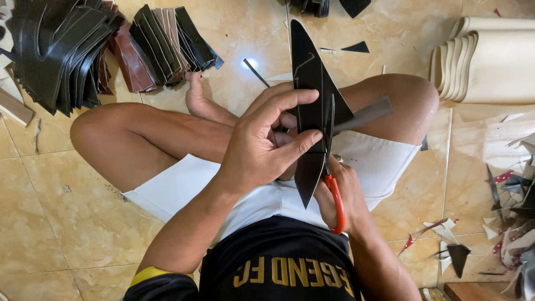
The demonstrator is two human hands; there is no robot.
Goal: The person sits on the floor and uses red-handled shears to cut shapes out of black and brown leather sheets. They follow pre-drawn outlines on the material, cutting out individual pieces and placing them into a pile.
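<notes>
At the centre of the frame, above the crossed legs of a person seated on a tiled floor (50,223), the left hand (262,145) pinches a long, pointed black sheet piece (310,83), thumb on the near face and fingers curled behind its left edge. The right hand (340,195), lower and partly hidden behind the piece, is closed around the orange handles of a pair of scissors (333,184), whose blades rise along the piece's right side. The sheet looks thin, light and flexible yet firm enough to keep its shape, like leather or a synthetic; held near the middle it seems to stay upright, while its narrow tips would probably flop or curl if gripped alone. Its smooth face may be a little slippery, so a grip close to the cutting line appears soundest. At upper left lie stacks of black and brown cut pieces (83,50); cream rolls (490,61) sit at upper right, with offcuts (512,189) scattered at right.
</notes>
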